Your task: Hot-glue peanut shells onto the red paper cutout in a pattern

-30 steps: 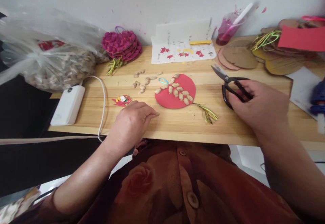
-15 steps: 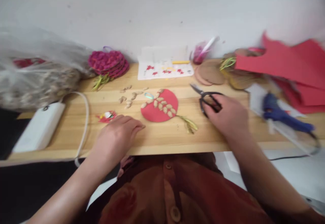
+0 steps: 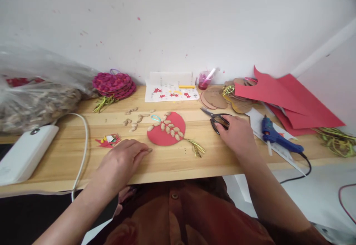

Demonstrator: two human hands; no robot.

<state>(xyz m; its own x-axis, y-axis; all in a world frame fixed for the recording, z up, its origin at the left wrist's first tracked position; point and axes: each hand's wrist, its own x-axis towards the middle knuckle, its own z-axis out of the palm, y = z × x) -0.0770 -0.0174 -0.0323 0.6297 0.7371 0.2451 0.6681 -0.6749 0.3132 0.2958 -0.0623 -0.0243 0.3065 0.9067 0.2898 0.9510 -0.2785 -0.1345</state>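
Note:
A round red paper piece point(image 3: 158, 138) lies flat at the middle of the table, with rows of unshelled peanuts point(image 3: 170, 128) on it, a light blue loop at its upper left and a yellow-green tassel point(image 3: 197, 148) at its lower right. To its left rests my left hand point(image 3: 122, 159), low over the tabletop, fingers pressed together; whatever they may hold is hidden. My right hand point(image 3: 238, 133) grips the black handles of a pair of scissors point(image 3: 213, 118), whose blades point up and left on the table. Loose peanuts point(image 3: 139, 118) lie beyond my left hand.
Red paper scraps point(image 3: 109, 140) and a white power bank point(image 3: 27, 156) with a cable are left, before a plastic bag of peanuts point(image 3: 36, 100). Magenta discs point(image 3: 114, 85), a star-covered sheet point(image 3: 151, 96) and a cup point(image 3: 204, 82) stand behind. Rightward are a blue glue gun point(image 3: 278, 137) and red sheets point(image 3: 303, 104).
The head view has shifted, so the table sits lower and more of its right side shows. My right hand stays on the scissors, and my left hand remains beside the red piece.

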